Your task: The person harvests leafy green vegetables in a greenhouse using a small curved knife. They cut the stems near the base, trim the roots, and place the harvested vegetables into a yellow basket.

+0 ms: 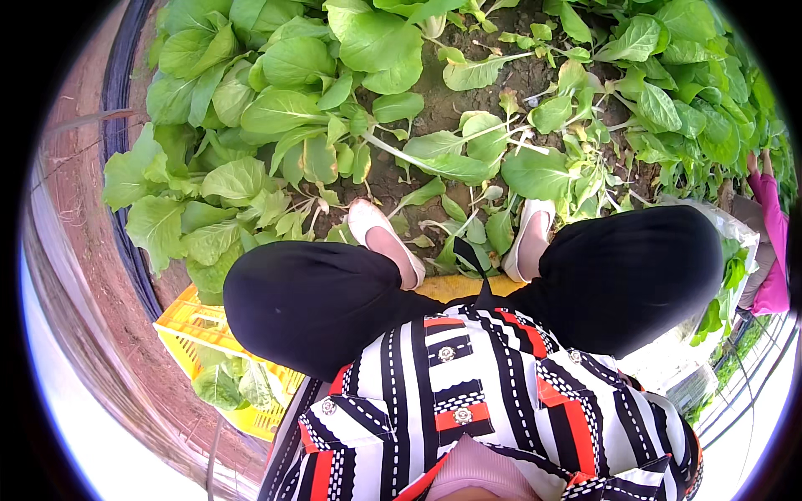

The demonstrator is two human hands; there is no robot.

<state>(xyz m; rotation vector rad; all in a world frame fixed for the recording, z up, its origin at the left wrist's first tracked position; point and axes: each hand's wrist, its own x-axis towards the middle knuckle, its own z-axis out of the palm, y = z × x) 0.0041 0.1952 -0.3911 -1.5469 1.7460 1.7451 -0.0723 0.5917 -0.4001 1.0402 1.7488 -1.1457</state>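
Neither of my hands is in view. Before me, between my spread knees and my light shoes, loose green leaves (465, 164) and wilted trimmings (586, 169) lie on brown soil (410, 220). Leafy green vegetables (282, 113) grow thickly at the left and top, and another dense stand (695, 106) fills the upper right. A yellow plastic crate (207, 332) beside my left knee has leafy greens (219, 382) in it. At the right, partly hidden by my right knee, a clear plastic bag or liner (745, 235) surrounds more green leaves (734, 272).
A person in a pink top (774, 244) is at the far right, with hands at the plants. A dark hose or rolled sheet (119, 156) runs along the bed's left edge, beside a reddish dirt path (81, 188). Something yellow (460, 287) lies beneath me.
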